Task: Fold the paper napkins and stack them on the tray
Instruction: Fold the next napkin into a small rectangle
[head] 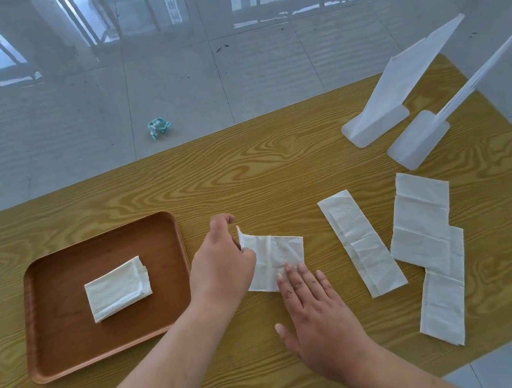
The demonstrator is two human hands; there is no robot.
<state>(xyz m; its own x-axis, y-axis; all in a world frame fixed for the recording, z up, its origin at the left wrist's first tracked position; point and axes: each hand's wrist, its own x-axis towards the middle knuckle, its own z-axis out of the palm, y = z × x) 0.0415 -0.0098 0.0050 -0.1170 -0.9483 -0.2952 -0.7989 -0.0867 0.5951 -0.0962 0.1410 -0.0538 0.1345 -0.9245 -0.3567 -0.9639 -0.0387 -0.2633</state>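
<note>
Your left hand point(221, 254) pinches the raised left edge of a thin, creased white napkin point(275, 260) just right of the brown wooden tray point(69, 346), while your right hand point(316, 313) lies open and flat, fingertips pressing that napkin's near corner to the wood-grain bench point(243, 168). One folded napkin point(117, 288), a soft rectangle, rests in the tray's middle. Further right of the tray lie a long narrow napkin strip point(361, 243) and two overlapping unfolded napkins point(429, 252).
</note>
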